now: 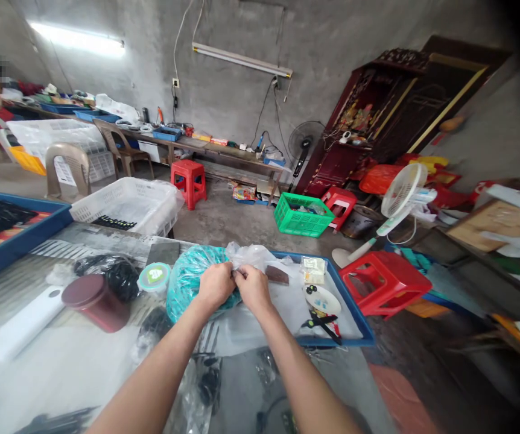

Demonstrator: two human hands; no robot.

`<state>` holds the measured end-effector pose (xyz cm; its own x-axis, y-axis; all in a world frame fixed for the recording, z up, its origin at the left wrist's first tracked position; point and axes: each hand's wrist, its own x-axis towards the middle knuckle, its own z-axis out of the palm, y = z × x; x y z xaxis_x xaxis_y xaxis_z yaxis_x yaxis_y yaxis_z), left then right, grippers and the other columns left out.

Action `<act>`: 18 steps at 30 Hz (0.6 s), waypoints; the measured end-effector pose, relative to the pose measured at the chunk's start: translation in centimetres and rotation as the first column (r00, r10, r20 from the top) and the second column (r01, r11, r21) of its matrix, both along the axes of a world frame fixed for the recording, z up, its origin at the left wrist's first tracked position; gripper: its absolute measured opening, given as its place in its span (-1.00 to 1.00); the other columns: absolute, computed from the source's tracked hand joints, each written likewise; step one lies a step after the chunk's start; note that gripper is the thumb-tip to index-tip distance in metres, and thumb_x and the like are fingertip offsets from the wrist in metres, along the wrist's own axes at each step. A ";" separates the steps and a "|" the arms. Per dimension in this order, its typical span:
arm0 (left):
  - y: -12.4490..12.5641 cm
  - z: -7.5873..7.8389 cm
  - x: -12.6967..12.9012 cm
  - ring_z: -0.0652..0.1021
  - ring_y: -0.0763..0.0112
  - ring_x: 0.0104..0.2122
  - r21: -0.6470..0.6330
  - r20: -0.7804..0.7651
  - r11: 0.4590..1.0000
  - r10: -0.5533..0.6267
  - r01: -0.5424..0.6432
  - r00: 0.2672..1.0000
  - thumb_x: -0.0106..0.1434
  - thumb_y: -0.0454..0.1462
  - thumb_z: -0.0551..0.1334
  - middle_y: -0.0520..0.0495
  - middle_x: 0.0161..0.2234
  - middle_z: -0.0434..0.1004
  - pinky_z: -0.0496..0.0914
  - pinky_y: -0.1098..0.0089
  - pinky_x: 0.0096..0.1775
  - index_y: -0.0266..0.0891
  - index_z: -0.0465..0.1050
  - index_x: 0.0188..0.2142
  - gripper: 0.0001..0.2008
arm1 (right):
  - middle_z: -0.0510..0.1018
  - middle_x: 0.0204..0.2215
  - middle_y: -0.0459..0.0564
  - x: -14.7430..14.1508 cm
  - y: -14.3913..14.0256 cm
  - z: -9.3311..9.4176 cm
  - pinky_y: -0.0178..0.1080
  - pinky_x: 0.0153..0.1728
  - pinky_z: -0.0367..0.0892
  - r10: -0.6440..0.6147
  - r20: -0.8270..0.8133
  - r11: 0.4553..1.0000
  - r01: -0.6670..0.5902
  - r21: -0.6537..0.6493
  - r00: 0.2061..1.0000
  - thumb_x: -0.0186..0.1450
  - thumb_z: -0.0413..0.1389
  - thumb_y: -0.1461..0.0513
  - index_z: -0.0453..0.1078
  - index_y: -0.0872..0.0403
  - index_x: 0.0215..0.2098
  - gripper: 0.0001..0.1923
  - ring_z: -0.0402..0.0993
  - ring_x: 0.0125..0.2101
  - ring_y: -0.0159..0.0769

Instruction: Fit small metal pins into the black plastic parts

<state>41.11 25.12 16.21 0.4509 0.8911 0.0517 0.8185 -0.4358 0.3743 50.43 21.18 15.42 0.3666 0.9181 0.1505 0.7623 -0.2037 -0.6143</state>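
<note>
A clear plastic bag (187, 283) full of teal pieces rests on the table, partly over the blue tray (367, 334). My left hand (216, 283) and my right hand (253, 286) meet at its gathered neck, fingers closed on the plastic. The loose translucent mouth of the bag spreads out just beyond my fingers. A small tub (154, 277) with a teal-rimmed lid stands left of the bag. Inside the tray, right of my right hand, lie a brown block (277, 275), a white plate (322, 299) and black-handled scissors (323, 322).
Further left stand a dark red canister (95, 301), a white board (20, 325) and another blue tray (20, 232). A white crate (124, 205) is past the table's far edge. On the floor are a green crate (303, 214), a red stool (384, 283) and a fan (400, 196).
</note>
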 end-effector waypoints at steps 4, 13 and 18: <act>0.0 0.1 0.1 0.52 0.17 -0.34 -0.016 -0.006 1.000 -0.013 0.013 1.000 0.07 -0.37 0.01 -0.25 -0.40 0.53 0.28 0.37 -0.39 -0.28 0.43 -0.43 -0.79 | 0.54 -0.50 0.02 -0.1 0.4 0.3 -0.34 -0.49 0.08 0.020 0.174 0.997 -0.007 -0.071 0.985 0.16 -0.05 0.31 0.40 0.11 -0.48 -0.80 0.41 -0.45 -0.29; 0.3 0.2 -0.3 0.48 0.29 -0.45 -0.051 0.040 0.997 -0.047 0.049 0.998 0.04 -0.34 0.05 -0.15 -0.52 0.49 0.20 0.42 -0.44 -0.27 0.41 -0.52 -0.83 | 0.53 -0.44 0.08 1.1 0.4 0.0 -0.34 -0.45 0.14 0.125 0.446 0.992 -0.097 -0.084 0.886 0.14 -0.08 0.35 0.37 0.18 -0.38 -0.80 0.43 -0.39 -0.26; 0.7 -0.2 -0.6 0.38 0.43 -0.59 -0.064 0.116 0.994 -0.085 0.093 0.990 -0.01 -0.34 0.08 0.04 -0.68 0.32 0.11 0.49 -0.53 -0.25 0.35 -0.60 -0.89 | 0.52 -0.45 0.11 3.2 0.4 -0.4 -0.33 -0.46 0.17 0.122 0.534 0.992 -0.088 -0.088 0.837 0.13 -0.08 0.35 0.38 0.19 -0.41 -0.80 0.43 -0.40 -0.23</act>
